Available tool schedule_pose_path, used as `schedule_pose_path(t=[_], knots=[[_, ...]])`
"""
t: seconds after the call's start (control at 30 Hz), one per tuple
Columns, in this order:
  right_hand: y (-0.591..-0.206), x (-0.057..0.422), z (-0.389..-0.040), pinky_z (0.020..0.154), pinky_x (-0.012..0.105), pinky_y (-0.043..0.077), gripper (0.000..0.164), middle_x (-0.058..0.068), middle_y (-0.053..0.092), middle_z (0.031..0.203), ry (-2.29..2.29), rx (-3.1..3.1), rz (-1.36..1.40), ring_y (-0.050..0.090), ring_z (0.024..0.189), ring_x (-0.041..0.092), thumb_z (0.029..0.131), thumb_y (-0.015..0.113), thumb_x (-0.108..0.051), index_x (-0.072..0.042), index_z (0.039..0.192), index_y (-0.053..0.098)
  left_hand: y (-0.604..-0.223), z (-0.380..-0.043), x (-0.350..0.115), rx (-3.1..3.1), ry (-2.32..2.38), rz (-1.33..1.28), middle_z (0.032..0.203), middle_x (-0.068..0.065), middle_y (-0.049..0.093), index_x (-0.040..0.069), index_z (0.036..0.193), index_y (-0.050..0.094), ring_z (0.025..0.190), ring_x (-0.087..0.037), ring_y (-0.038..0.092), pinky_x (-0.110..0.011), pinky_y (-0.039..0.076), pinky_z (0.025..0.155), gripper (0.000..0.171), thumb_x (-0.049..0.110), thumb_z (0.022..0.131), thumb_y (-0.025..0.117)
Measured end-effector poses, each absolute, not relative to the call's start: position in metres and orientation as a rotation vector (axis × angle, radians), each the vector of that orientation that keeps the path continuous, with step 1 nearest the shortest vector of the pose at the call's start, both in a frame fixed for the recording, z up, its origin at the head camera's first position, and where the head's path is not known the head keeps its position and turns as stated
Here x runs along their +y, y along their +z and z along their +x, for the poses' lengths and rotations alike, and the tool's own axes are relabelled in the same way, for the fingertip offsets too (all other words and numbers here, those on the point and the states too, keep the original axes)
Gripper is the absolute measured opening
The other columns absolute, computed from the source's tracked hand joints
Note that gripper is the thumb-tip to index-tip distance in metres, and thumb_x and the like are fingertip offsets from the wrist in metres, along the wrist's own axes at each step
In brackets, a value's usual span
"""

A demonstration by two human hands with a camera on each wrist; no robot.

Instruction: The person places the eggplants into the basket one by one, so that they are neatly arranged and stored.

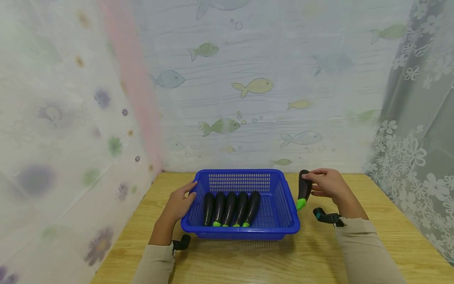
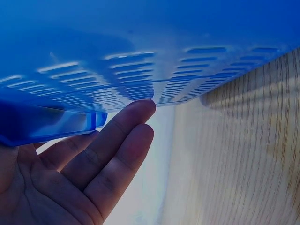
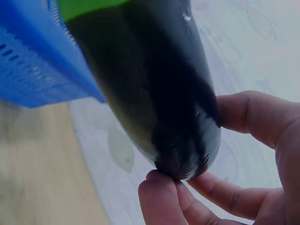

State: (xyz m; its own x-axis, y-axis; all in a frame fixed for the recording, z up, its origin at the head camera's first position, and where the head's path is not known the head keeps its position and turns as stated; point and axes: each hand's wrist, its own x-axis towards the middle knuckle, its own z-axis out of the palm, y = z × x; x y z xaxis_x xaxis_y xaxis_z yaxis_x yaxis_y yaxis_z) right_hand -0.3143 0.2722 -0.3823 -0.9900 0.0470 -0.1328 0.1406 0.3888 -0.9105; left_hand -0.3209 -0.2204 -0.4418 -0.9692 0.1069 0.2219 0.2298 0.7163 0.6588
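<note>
A blue plastic basket (image 1: pixel 240 229) with slotted walls stands on the table. Several dark eggplants (image 1: pixel 230 207) lie side by side in its left and middle part, green ends toward the front. My left hand (image 1: pixel 180 201) holds the basket's left rim; in the left wrist view its fingers (image 2: pixel 133 145) lie along the outside of the slotted wall. Just outside the right rim, my right hand (image 1: pixel 328 183) pinches another eggplant (image 1: pixel 304 187) by its rounded dark end. That eggplant hangs with its green cap down, close to the basket's right edge. The right wrist view shows the fingertips (image 3: pixel 161 187) around the rounded end.
The wooden table (image 1: pixel 227 260) extends around the basket on the left, front and right. Behind it hangs a fish-print curtain (image 1: pixel 259 118), with a flowered sheet (image 1: pixel 71 157) on the left and a lace-patterned curtain (image 1: pixel 418 138) on the right. Both wrists wear black camera mounts (image 1: pixel 326 217).
</note>
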Motion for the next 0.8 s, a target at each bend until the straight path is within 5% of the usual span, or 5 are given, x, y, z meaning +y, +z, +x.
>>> schedule_pose_path(t=[0.8], knots=[[-0.369,0.222,-0.323,0.076,0.041,0.058,0.074,0.027,0.055,0.124,-1.63,2.562,0.085,0.068,0.095,0.031,0.08,0.074,-0.041,0.001,0.133,0.045,-0.444,-0.321,-0.222,-2.738,-1.122,-0.283,0.152,0.001,0.036,0.023,0.144,0.044,0.138,-0.033,0.035,-0.056,0.037,0.104,0.048,0.03,0.097,0.048]])
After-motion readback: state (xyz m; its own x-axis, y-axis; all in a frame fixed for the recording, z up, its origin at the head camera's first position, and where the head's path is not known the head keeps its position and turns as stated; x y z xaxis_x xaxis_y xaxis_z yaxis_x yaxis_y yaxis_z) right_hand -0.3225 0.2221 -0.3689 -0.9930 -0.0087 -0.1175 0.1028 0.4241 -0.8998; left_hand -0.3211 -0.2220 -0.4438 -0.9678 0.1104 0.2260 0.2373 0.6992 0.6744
